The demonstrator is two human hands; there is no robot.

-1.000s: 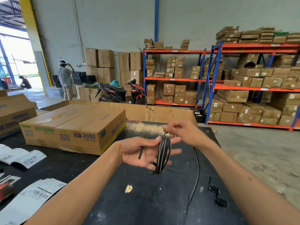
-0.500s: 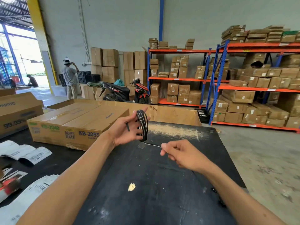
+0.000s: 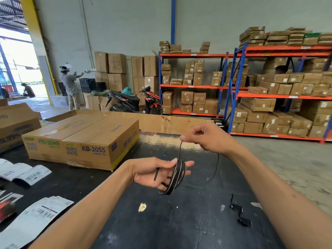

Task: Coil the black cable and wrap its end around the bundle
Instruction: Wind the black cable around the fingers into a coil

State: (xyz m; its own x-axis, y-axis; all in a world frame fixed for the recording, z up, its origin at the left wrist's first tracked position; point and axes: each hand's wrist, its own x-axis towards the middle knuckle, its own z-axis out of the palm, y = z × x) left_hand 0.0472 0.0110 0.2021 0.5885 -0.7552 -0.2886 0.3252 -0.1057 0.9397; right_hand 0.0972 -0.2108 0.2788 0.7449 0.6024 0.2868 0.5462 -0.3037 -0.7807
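The black cable (image 3: 177, 177) is wound in several loops around the fingers of my left hand (image 3: 154, 172), which is held palm-up over the black table (image 3: 179, 221). A short cable end sticks out across the palm. My right hand (image 3: 203, 139) is raised above and to the right of the coil and pinches the free strand. That strand rises from the coil to my fingertips, then arcs down on the right behind my right forearm.
A cardboard box (image 3: 86, 141) marked KB-2055 sits on the table to the left, with paper labels (image 3: 27, 174) near the left edge. A small black piece (image 3: 240, 212) lies under my right forearm. Shelving with boxes, a motorbike and a person stand farther back.
My left hand dropped lower and toward me with the coil. My right hand rose from below the coil to above it, carrying the free strand up and over.
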